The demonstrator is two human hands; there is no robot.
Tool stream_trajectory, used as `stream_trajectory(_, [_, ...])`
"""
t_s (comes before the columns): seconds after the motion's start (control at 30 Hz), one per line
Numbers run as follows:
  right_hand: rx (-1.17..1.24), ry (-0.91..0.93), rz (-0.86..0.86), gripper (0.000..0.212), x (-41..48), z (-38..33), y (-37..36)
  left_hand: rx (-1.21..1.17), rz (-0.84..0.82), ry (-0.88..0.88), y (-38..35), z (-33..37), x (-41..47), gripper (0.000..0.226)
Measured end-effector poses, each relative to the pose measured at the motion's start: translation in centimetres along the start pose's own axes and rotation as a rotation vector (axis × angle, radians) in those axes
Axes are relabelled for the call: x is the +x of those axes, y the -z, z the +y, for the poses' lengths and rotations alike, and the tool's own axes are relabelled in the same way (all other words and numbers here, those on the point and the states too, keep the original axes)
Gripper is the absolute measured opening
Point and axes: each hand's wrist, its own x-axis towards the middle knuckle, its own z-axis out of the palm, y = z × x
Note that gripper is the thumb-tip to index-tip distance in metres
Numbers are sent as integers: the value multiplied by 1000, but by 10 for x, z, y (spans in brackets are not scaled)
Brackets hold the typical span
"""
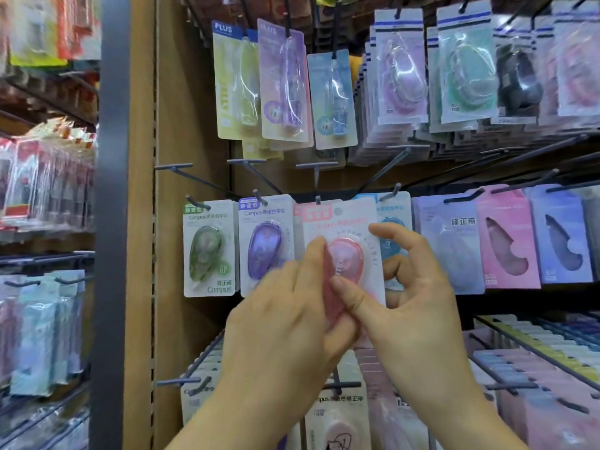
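Shop display of hanging stationery; we hold the pink correction-tape pack (349, 251) up in front of the middle row of hooks, between both hands, its white card upright and its top edge level with the neighbouring cards. The left hand (285, 316) grips the pack's lower left, forefinger stretched up along the left side of the pink blister, the other fingers curled under it. The right hand (415, 306) pinches the pack from the right: thumb pressed on the lower front of the blister, forefinger lifted and bent above the card's right edge, remaining fingers curled behind the card. Just left of the pack hang a purple pack (264, 251) and, beyond it, a green pack (207, 251), both on their hooks. A blue pack (393, 219) shows partly behind the card. The wooden upright (143, 222) bounds the row at the left.
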Motion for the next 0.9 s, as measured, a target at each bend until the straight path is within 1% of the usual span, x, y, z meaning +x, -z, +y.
stream_trajectory(0.13, [-15, 21, -14, 58, 13, 1, -6, 15, -71, 23, 10, 2, 16, 75])
stream_trajectory(0.23, [-6, 5, -32, 54, 24, 1, -10, 30, -28, 34, 8, -2, 26, 81])
stream_trajectory(0.3, [-42, 4, -43, 49, 30, 4, -13, 77, -84, 50, 6, -7, 33, 82])
stream_trajectory(0.37, [-88, -3, -53, 45, 33, 8, -14, 64, -112, 54, 1, -12, 37, 80])
stream_trajectory(0.53, [-149, -20, -83, 43, 32, 9, -14, 107, -115, 0, -2, -17, 38, 78])
stream_trajectory(0.63, [-206, -6, -90, 43, 33, 6, -13, 101, -129, -18, 2, -17, 39, 80])
stream_trajectory(0.73, [-262, 8, -97, 46, 35, 3, -12, 80, -117, -45, 6, -19, 41, 73])
stream_trajectory(0.9, [-421, 29, -140, 48, 43, 0, -10, 95, -114, -19, 3, -26, 47, 62])
